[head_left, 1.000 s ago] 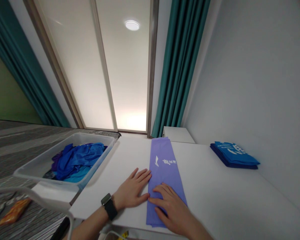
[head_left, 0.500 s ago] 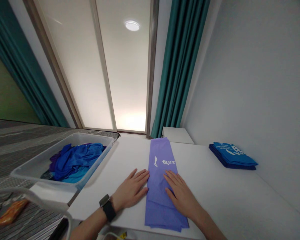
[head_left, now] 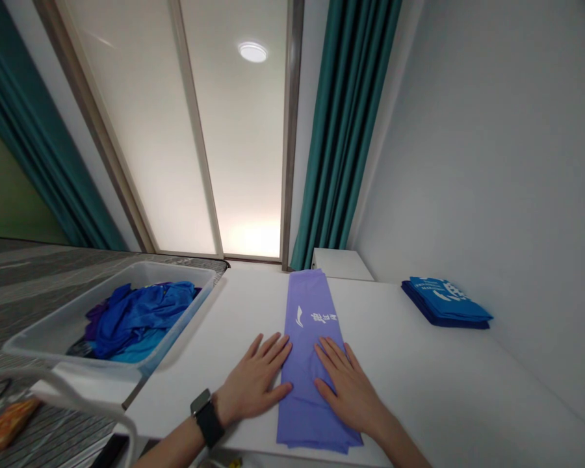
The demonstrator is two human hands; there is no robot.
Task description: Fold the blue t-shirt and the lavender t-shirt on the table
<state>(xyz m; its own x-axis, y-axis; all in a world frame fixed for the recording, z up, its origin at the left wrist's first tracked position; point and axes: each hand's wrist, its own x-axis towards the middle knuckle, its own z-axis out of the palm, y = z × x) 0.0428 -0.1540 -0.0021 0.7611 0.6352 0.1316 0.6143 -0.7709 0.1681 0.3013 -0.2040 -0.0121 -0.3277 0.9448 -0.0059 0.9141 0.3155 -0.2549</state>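
Note:
A purple garment [head_left: 306, 364], folded into a long narrow strip with white lettering, lies flat on the white table [head_left: 199, 351]. On its left edge rests my left hand [head_left: 256, 380], fingers spread and fingertips touching the cloth; a black watch is on that wrist. My right hand [head_left: 348, 387] lies flat on the garment's right side, fingers stretched out over the cloth below the lettering. Neither hand grips anything. The strip's near end reaches the table's front edge.
Left of the table stands a translucent plastic bin [head_left: 24, 341] with crumpled blue and purple clothes [head_left: 141, 318]. Folded blue garments [head_left: 446, 302] are stacked at the right, near the wall. A white cabinet [head_left: 344, 263] is beyond the table, and a pale curved tube [head_left: 63, 383] crosses the lower left.
The whole view has shifted slightly. My left fingers are a little more spread, with the thumb further over the cloth. The garment stays flat under my right hand.

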